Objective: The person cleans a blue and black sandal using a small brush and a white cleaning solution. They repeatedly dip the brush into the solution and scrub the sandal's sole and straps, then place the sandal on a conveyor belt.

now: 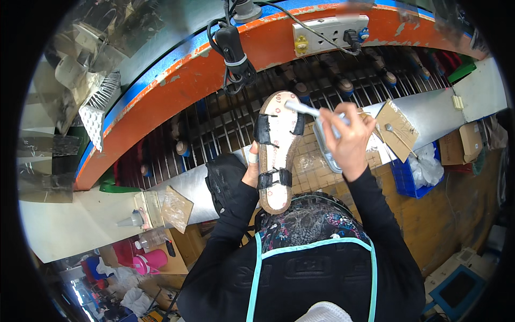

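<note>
My left hand point(251, 167) grips a sandal point(277, 155) from its left side, with white tape or bandage round one finger. The sandal is turned bottom up, showing a pale underside with red print, a brown rim and black strap ends folded over the edges. In my right hand point(350, 135) is a slim white brush point(304, 108), much like a toothbrush, its head at the wide upper end of the underside. Bristles cannot be made out. Partly behind my right hand is a pale tray point(324, 144). A black, shoe-like item point(221, 181) lies left of my left hand.
Beyond the metal ledge point(429, 112) runs a rack of metal rods point(214, 126) carrying several shoes, under an orange, blue-edged machine rim point(177, 80). A bundled black cable point(234, 56) hangs above. Cardboard point(396, 129) and a blue bin point(410, 177) stand right; a pink bottle point(151, 261) lower left.
</note>
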Demonstrator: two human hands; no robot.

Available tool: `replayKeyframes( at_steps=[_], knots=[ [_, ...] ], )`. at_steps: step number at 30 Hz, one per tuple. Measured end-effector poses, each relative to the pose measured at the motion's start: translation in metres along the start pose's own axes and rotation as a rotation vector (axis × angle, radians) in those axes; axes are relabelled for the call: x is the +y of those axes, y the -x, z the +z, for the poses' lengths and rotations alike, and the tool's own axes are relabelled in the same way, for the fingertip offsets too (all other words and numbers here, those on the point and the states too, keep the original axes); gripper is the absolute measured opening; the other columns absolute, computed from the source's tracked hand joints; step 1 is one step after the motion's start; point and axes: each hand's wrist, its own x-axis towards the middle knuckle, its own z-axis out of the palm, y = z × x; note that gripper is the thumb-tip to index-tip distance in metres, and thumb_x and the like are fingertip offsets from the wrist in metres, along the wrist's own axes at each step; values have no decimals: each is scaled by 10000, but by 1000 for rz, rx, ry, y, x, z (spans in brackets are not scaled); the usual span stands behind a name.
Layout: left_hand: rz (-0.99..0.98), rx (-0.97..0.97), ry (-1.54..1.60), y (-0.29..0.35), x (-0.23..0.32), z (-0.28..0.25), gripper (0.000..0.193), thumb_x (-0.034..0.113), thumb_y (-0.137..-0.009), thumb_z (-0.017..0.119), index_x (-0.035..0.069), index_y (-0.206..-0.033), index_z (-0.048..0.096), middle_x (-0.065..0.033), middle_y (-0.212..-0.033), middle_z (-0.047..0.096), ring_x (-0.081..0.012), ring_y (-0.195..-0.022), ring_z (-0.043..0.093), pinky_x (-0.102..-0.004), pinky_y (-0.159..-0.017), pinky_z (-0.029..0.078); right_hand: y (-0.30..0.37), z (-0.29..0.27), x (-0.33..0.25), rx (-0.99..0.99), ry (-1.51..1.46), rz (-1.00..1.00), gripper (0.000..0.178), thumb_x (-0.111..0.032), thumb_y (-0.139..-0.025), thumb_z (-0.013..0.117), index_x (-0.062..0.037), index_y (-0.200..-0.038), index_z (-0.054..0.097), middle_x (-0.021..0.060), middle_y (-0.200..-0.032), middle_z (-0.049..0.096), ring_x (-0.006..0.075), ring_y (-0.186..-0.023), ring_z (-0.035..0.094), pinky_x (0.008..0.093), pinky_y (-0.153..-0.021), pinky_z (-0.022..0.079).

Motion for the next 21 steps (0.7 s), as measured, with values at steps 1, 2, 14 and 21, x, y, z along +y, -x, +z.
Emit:
replayKeyframes(
  at_steps=[1,2,14,21],
  knots=[
    [-2,3,24,-1,0,-7,906,712,-835,515,35,-1417,371,-143,-1322,529,-228,-1145,573,-359,-967,498,8,0,-6,-35,-11,-20,123,-188,-774,738,-156,-893,747,-30,-859,565,135,-617,449,350,-713,227],
    [-50,-22,214,-3,-1,-13,888,708,-836,501,11,-1377,403,-192,-1209,575,-287,-1053,606,-417,-861,530,17,-5,-7,-157,-42,-25,158,-174,-796,752,-106,-939,751,-9,-879,567,108,-666,492,323,-725,303],
    [-219,318,915,-50,37,-138,828,718,-809,492,-28,-1170,483,-223,-1084,536,-321,-884,537,-460,-797,473,62,20,36,-337,-896,753,160,-110,-830,720,-16,-959,734,26,-818,592,113,-810,544,253,-683,427],
    [153,543,614,-101,63,-227,907,901,-709,351,98,-1104,503,-142,-921,545,-279,-756,526,-366,-597,489,50,39,41,-298,-831,728,159,-125,-818,738,-30,-945,738,25,-818,607,104,-776,512,242,-694,394]
  ],
)
